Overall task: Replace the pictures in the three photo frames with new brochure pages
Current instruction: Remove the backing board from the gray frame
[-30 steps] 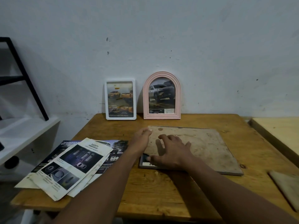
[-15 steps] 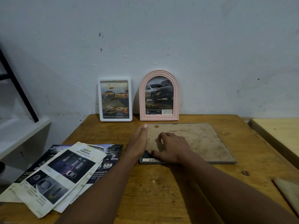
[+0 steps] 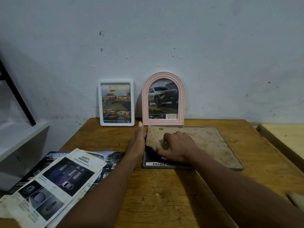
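Note:
A large grey photo frame lies face down on the wooden table, with a brown backing board on top. The board's near-left corner is raised off a dark brochure page printed "DOUBLE". My right hand pinches that corner, thumb at the edge and curled fingers on top. My left hand lies straight along the board's left edge. A white frame and a pink arched frame stand against the wall, each showing a truck picture. Loose brochure pages lie at the near left.
A second pale wooden table stands close on the right. A white shelf and a black slanted metal leg are at the left. A flat brown piece shows at the near right edge.
The board's near-left corner has come up, showing more of the dark page. My left hand has straightened and slid farther along the board's left edge.

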Action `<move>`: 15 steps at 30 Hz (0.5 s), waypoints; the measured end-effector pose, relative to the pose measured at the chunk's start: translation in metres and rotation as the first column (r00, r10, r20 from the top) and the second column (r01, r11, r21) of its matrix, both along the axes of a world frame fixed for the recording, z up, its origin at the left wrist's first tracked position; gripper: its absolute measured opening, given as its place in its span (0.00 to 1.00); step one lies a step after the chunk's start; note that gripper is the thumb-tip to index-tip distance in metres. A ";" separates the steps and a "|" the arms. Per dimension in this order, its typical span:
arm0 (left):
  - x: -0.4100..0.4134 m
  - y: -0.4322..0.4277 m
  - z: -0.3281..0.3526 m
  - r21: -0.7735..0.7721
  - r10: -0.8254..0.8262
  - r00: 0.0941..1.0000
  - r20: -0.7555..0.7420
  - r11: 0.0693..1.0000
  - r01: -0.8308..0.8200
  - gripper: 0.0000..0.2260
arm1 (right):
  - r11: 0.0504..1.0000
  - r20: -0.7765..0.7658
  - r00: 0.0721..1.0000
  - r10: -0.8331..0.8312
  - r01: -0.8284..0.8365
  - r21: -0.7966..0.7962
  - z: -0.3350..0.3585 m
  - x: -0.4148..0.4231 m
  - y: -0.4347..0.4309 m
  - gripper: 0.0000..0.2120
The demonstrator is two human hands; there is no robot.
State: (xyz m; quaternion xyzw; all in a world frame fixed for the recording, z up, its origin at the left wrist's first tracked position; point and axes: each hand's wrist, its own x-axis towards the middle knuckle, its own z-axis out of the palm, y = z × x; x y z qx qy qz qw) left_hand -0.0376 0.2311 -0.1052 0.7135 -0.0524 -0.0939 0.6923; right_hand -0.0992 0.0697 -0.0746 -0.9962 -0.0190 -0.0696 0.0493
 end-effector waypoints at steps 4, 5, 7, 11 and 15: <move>-0.004 -0.001 0.004 0.018 -0.008 1.000 -0.016 1.000 0.009 0.32 | 1.000 0.039 0.999 0.029 -0.028 -0.012 0.000 -0.003 0.000 0.36; -0.006 -0.001 0.006 0.019 -0.018 1.000 -0.012 1.000 0.018 0.28 | 0.999 0.053 0.998 0.035 -0.034 -0.013 0.000 -0.003 0.000 0.35; -0.007 -0.003 0.009 0.018 -0.027 1.000 0.013 0.999 0.027 0.23 | 0.999 0.091 0.995 0.051 -0.051 -0.001 0.000 -0.003 0.000 0.33; -0.002 -0.005 0.008 0.024 -0.013 0.999 0.053 1.000 0.012 0.19 | 0.996 0.147 0.986 0.078 -0.084 0.031 -0.002 -0.001 0.000 0.31; 0.008 -0.008 0.004 -0.042 0.054 0.996 0.066 0.998 -0.051 0.09 | 0.996 0.173 0.982 0.070 -0.078 0.043 0.004 -0.005 -0.003 0.30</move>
